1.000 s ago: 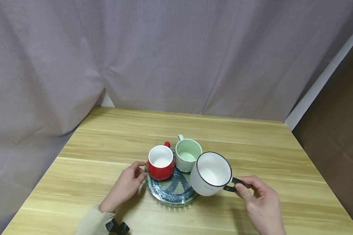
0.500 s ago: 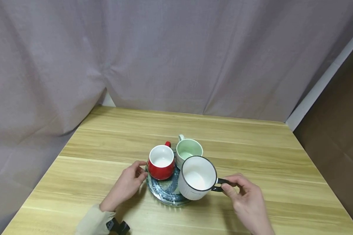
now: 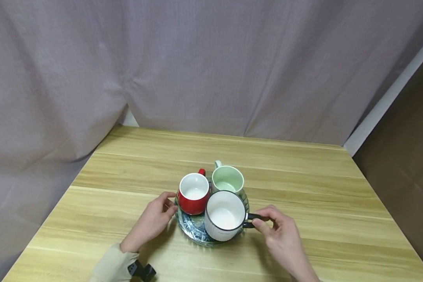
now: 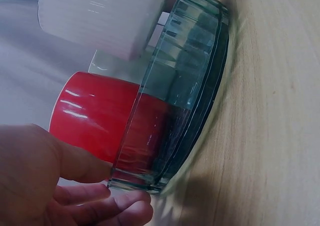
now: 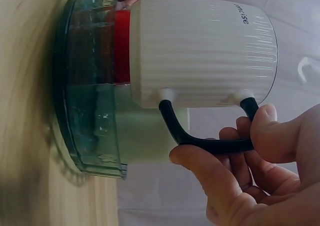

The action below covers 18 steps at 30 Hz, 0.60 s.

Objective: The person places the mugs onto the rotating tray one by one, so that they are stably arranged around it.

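My right hand (image 3: 280, 235) grips the black handle (image 5: 200, 143) of a white ribbed mug (image 5: 200, 56) with a dark rim. In the right wrist view the mug's base hangs just above the rim of a round clear glass dish (image 5: 92, 131). Inside that dish stand a red mug (image 3: 193, 201), white within, and a pale green mug (image 3: 227, 178) at the back, partly hidden by the white one. At the dish's left edge, my left hand (image 3: 154, 219) pinches the glass rim between thumb (image 4: 82, 163) and fingers, close beside the red mug.
Dish and mugs are on a light wooden table (image 3: 127, 156). A grey curtain (image 3: 197, 70) hangs behind its far edge, and a brown panel (image 3: 402, 129) stands on the right. The left wrist wears a black strap device (image 3: 141, 271).
My right hand has carried the white mug leftward and slightly nearer, from the dish's right edge to over its front part. The left hand has stayed at the rim.
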{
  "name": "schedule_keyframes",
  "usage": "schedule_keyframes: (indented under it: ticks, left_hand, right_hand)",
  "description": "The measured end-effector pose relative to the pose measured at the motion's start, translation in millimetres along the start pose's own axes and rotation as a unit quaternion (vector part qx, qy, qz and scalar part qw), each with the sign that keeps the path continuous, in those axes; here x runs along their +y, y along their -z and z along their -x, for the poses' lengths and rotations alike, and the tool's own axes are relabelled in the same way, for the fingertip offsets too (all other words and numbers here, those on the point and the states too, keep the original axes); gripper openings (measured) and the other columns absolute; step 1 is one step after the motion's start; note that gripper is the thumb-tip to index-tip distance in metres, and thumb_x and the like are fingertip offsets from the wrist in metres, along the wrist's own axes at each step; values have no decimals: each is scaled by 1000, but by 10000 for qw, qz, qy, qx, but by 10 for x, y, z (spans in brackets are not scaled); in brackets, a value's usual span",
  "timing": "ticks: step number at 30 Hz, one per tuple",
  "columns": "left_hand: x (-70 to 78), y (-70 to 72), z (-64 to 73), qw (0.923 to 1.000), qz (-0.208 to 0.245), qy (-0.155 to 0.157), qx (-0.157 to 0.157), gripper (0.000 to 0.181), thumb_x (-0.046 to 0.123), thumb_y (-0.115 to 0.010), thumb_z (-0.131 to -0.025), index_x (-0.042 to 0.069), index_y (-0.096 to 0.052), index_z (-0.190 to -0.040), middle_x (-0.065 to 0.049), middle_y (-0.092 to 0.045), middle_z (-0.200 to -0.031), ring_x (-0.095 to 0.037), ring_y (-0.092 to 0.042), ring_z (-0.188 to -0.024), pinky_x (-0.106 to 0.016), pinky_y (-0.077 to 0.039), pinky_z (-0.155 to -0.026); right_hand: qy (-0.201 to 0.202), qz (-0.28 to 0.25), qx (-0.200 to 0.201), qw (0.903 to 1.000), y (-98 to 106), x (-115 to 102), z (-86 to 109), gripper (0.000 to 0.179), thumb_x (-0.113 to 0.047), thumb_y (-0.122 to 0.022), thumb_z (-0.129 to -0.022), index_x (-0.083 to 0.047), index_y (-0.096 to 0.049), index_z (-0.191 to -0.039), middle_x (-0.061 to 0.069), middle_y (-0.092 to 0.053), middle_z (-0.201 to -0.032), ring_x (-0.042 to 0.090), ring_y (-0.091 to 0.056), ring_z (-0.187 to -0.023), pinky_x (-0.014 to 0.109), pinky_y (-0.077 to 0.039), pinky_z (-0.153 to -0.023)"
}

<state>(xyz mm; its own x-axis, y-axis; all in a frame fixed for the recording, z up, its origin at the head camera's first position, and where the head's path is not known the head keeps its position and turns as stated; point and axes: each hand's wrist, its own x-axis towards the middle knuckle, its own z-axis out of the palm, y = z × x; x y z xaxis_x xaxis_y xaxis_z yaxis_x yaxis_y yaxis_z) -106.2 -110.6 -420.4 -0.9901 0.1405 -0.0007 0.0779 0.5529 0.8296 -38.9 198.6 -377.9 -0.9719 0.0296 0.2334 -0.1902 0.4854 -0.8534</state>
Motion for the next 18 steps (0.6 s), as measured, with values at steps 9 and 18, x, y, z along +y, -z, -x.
schedule_keyframes:
  ticks: [9, 18]
  left_hand:
    - [-1, 2, 14, 10000, 28, 12, 1, 34, 3, -62, -91, 0, -57, -124, -3, -62, -85, -15, -58, -77, -32, -52, -71]
    - [-5, -4, 11, 10000, -12, 38, -15, 35, 4, -62, -91, 1, -57, -125, -3, -62, -86, -15, -58, -78, -32, -52, -71]
  right_hand:
    - [-212, 102, -104, 9997, -70, 44, -26, 23, 1, -73, -81, -21, -71, -88, -10, -66, -86, 14, -59, -82, 27, -45, -55]
    - [-470, 21, -270, 9985, -133, 100, -50, 22, -1, -72, -82, -22, -71, -88, -9, -67, -86, 15, -60, -85, 26, -47, -67]
